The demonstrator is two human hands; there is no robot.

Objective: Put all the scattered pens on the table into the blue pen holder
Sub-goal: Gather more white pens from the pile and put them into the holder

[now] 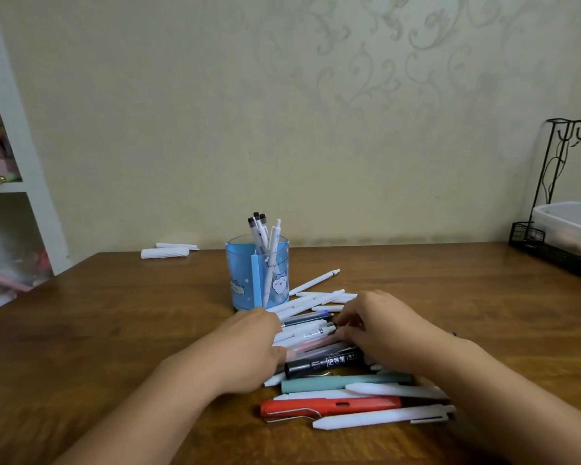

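Observation:
A translucent blue pen holder (257,275) stands upright mid-table with several white pens (261,231) sticking out of it. In front of it lies a heap of scattered pens: white ones (317,298), a black marker (322,362), a teal pen (336,382), a red pen (332,407) and a white pen (383,418) nearest me. My left hand (249,347) rests on the heap's left side, fingers down among the pens. My right hand (379,325) covers the right side, fingers curled onto pens. Whether either hand grips a pen is hidden.
The brown wooden table (114,330) meets a patterned wall. Two white rolled paper pieces (168,251) lie at the back left. A black wire rack (564,236) holding a white tray stands at the right edge. A white shelf unit (10,162) stands left.

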